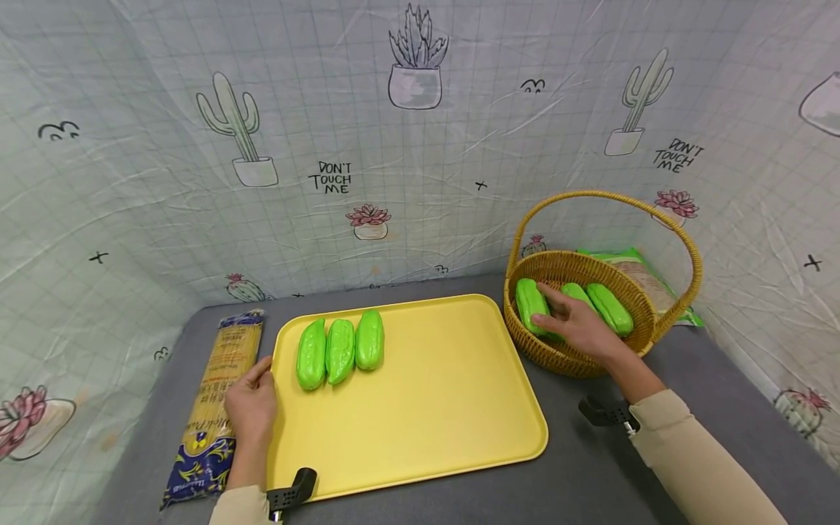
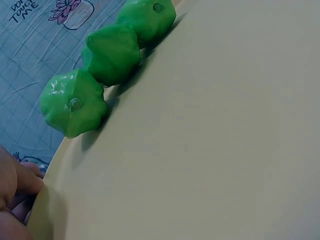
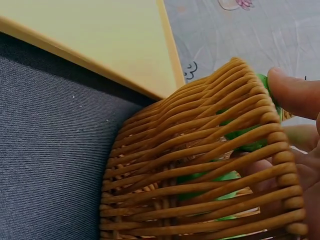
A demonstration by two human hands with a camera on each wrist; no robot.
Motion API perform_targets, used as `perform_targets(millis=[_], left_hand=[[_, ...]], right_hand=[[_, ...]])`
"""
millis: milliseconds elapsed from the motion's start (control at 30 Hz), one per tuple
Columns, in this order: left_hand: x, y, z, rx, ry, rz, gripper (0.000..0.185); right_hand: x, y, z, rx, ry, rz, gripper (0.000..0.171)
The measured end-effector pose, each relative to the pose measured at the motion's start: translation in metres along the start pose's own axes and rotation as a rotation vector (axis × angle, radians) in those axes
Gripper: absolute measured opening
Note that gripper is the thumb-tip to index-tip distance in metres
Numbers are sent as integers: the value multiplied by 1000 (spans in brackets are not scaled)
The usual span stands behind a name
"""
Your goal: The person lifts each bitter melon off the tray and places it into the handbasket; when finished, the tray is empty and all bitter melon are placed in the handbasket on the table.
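Three green toy gourds (image 1: 339,350) lie side by side at the far left of a yellow tray (image 1: 426,394); the left wrist view shows their ends (image 2: 111,54) on the tray (image 2: 200,150). My left hand (image 1: 251,401) rests against the tray's left rim, fingers relaxed (image 2: 15,185), holding nothing. My right hand (image 1: 574,324) reaches into a wicker basket (image 1: 577,361) holding three more green gourds and grips the middle gourd (image 1: 577,292). Its thumb (image 3: 295,92) shows above the basket wall (image 3: 200,165), with green (image 3: 245,132) behind the weave.
A packet of spaghetti (image 1: 213,408) lies left of the tray, under my left hand's fingers. A green food bag (image 1: 646,273) sits behind the basket, whose tall handle (image 1: 604,195) arches overhead. Printed cloth walls close in the grey table (image 1: 590,467) on three sides.
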State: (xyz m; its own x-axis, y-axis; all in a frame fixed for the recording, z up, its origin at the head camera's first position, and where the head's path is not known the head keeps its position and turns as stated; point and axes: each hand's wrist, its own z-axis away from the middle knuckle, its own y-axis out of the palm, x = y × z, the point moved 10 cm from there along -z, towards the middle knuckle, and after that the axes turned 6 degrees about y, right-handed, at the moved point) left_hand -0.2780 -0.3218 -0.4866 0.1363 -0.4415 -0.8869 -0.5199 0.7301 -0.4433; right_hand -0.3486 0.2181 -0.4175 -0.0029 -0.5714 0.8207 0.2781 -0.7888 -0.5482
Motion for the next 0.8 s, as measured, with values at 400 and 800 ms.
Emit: perform_targets(millis=[400, 800], left_hand=[[0, 0, 1, -3, -3, -4, 37], [0, 0, 2, -1, -9, -9, 37]], right_hand=[[0, 5, -1, -3, -17, 38, 81], [-2, 7, 1, -6, -10, 42, 82]])
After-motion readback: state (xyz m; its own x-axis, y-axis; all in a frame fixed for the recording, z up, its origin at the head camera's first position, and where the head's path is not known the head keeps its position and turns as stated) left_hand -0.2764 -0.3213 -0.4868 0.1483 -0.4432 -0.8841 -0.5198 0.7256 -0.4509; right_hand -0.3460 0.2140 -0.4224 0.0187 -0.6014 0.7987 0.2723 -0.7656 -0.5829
